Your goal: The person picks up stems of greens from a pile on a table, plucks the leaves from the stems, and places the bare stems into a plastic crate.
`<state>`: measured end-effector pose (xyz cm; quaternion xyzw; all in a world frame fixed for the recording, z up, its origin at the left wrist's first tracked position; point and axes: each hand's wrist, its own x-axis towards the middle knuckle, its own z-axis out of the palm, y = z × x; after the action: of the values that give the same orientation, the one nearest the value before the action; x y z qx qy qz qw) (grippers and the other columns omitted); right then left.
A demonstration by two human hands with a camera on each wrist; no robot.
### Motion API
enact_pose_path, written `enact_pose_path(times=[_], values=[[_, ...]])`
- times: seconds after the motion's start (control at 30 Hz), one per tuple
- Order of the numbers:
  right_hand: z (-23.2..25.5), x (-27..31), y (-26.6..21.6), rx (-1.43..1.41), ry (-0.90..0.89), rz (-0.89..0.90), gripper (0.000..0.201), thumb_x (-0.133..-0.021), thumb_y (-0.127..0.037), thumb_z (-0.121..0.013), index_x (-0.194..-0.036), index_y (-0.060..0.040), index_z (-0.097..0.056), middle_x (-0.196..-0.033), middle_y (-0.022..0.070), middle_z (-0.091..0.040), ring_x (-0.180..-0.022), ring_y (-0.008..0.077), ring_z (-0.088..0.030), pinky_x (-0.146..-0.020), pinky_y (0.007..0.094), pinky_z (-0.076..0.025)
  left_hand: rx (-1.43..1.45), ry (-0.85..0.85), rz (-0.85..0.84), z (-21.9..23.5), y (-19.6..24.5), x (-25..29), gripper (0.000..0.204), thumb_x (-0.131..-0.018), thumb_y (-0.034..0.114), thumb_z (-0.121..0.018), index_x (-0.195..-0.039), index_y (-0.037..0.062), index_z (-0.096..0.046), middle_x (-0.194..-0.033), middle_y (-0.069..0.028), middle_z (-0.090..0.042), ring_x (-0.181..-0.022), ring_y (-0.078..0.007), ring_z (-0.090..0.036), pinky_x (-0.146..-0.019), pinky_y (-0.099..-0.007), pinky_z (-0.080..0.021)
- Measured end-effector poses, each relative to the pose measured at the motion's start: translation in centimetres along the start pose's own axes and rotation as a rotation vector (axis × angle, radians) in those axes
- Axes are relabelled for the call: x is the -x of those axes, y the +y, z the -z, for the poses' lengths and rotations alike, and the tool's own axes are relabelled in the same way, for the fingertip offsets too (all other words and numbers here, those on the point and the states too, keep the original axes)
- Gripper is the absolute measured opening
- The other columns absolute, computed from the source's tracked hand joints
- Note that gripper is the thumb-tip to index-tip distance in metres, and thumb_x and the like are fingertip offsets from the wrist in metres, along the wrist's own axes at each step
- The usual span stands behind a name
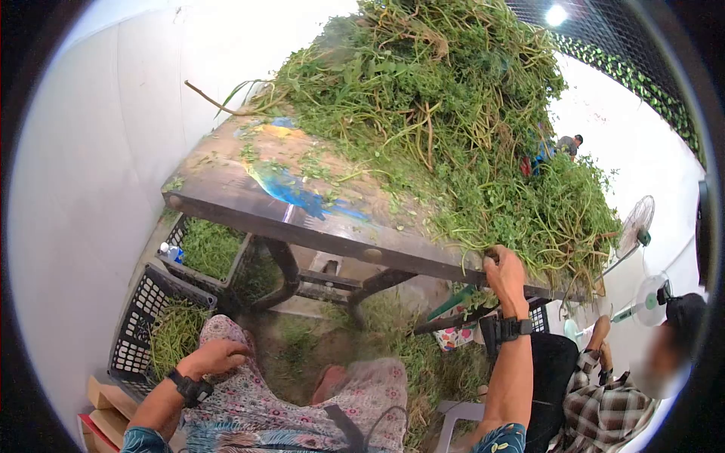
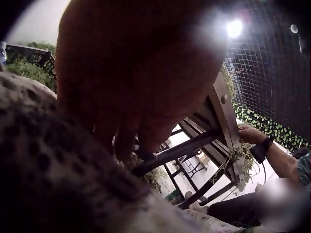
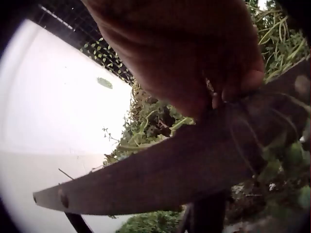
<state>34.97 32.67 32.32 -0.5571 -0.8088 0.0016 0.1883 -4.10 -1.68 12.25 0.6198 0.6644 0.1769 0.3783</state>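
Observation:
In the head view my left hand (image 1: 220, 356) rests on the flowered cloth (image 1: 260, 396) over my knee, holding nothing. From the left wrist that hand (image 2: 136, 73) is a dark shape with its fingers down by the cloth. My right hand (image 1: 506, 278) grips the front edge of the wooden table (image 1: 377, 253), its fingers curled at the rim. The right wrist view shows this hand (image 3: 194, 53) over the dark edge board (image 3: 146, 182), fingertips right at its top. Close behind it lies the big heap of leafy green stems (image 1: 445, 128).
Black crates (image 1: 143, 321) with greens stand at the left, one with a bottle (image 1: 171, 251). Dark table legs (image 1: 279, 272) rise from the stem-littered floor. To the right sits a person in a checked shirt (image 1: 604, 411), near standing fans (image 1: 649, 298). Another person (image 1: 568, 145) is behind the heap.

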Motion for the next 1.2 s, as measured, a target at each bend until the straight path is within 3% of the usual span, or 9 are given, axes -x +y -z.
enact_pose_path(times=[0.2, 0.3, 0.33, 0.43, 0.5, 0.63, 0.83, 1.0, 1.2], values=[[0.0, -2.7, -3.6, -0.298, -0.149, 0.142, 0.043, -0.078, -0.021, -0.051, -0.113, 0.0048, -0.052, -0.106, 0.0224, -0.059, -0.098, 0.0332, -0.057, -0.084, 0.0371, -0.043, -0.022, -0.094, 0.028, 0.7, 0.0, -0.9, 0.033, -0.084, 0.022, -0.052, -0.111, 0.0037, -0.057, -0.103, -0.0166, -0.061, -0.098, -0.0331, -0.056, -0.084, -0.0391, -0.044], [0.6, -3.8, -6.7, -0.443, -0.24, 0.161, 0.042, -0.079, -0.021, -0.051, -0.111, 0.0066, -0.053, -0.105, 0.0195, -0.061, -0.098, 0.0273, -0.057, -0.085, 0.0336, -0.043, 0.135, 0.027, -0.037, 2.6, 0.2, -1.6, 0.033, -0.085, 0.02, -0.051, -0.111, 0.0017, -0.056, -0.103, -0.0179, -0.061, -0.098, -0.032, -0.057, -0.084, -0.038, -0.044], [0.5, -4.5, -7.3, -0.483, -0.249, 0.154, 0.042, -0.079, -0.021, -0.051, -0.11, 0.0064, -0.054, -0.104, 0.019, -0.061, -0.098, 0.0264, -0.057, -0.085, 0.033, -0.042, 0.277, 0.035, 0.072, 2.9, -0.1, -1.9, 0.032, -0.085, 0.019, -0.051, -0.111, 0.0015, -0.057, -0.102, -0.0174, -0.061, -0.096, -0.0314, -0.057, -0.083, -0.0378, -0.044], [0.4, -5.8, -9.1, -0.585, -0.25, 0.145, 0.039, -0.08, -0.021, -0.051, -0.107, 0.0054, -0.056, -0.103, 0.0167, -0.062, -0.097, 0.0239, -0.057, -0.085, 0.0321, -0.043, 0.381, 0.124, 0.099, 3.8, 0.8, -2.3, 0.032, -0.083, 0.02, -0.052, -0.109, 0.0016, -0.058, -0.101, -0.0179, -0.061, -0.093, -0.0317, -0.058, -0.08, -0.0389, -0.045], [0.1, -6.7, -10.0, -0.607, -0.249, 0.146, 0.038, -0.08, -0.021, -0.05, -0.108, 0.005, -0.056, -0.103, 0.016, -0.062, -0.097, 0.0237, -0.057, -0.085, 0.0323, -0.043, 0.181, 0.156, 0.056, 2.0, -2.6, -3.3, 0.032, -0.082, 0.021, -0.053, -0.107, 0.0022, -0.059, -0.1, -0.0175, -0.062, -0.091, -0.032, -0.059, -0.079, -0.0394, -0.046], [-0.6, -9.1, -11.2, -0.564, -0.25, 0.16, 0.037, -0.082, -0.019, -0.049, -0.109, 0.0053, -0.056, -0.103, 0.0155, -0.061, -0.097, 0.0233, -0.057, -0.085, 0.0325, -0.042, 0.008, 0.095, 0.037, 1.9, -1.6, -2.7, 0.031, -0.081, 0.022, -0.054, -0.106, 0.0043, -0.06, -0.099, -0.0165, -0.062, -0.09, -0.0327, -0.059, -0.079, -0.0394, -0.046], [-2.1, -13.3, -12.4, -0.637, -0.206, 0.137, 0.038, -0.082, -0.019, -0.051, -0.113, 0.0046, -0.053, -0.106, 0.0156, -0.06, -0.098, 0.025, -0.056, -0.085, 0.0343, -0.043, 0.161, 0.03, 0.128, 2.6, -1.7, -2.0, 0.03, -0.083, 0.021, -0.053, -0.108, 0.0055, -0.059, -0.1, -0.0147, -0.062, -0.094, -0.0299, -0.058, -0.081, -0.038, -0.045], [-4.5, -17.6, -11.8, -0.352, -0.116, 0.212, 0.045, -0.079, -0.023, -0.054, -0.115, 0.004, -0.05, -0.112, 0.0235, -0.056, -0.104, 0.0345, -0.054, -0.088, 0.0374, -0.042, 0.254, 0.044, 0.111, 2.5, -2.4, -1.5, 0.033, -0.084, 0.021, -0.053, -0.113, 0.0053, -0.056, -0.103, -0.0147, -0.062, -0.095, -0.0284, -0.058, -0.083, -0.0366, -0.045], [-5.9, -19.9, -12.3, -0.151, -0.135, 0.164, 0.058, -0.08, -0.022, -0.052, -0.129, 0.0037, -0.035, -0.123, 0.0237, -0.048, -0.114, 0.0349, -0.047, -0.094, 0.0386, -0.038, 0.303, 0.036, 0.21, 3.6, -1.3, -1.0, 0.035, -0.085, 0.023, -0.053, -0.115, 0.005, -0.055, -0.101, -0.0152, -0.062, -0.093, -0.0252, -0.058, -0.081, -0.0344, -0.044]])
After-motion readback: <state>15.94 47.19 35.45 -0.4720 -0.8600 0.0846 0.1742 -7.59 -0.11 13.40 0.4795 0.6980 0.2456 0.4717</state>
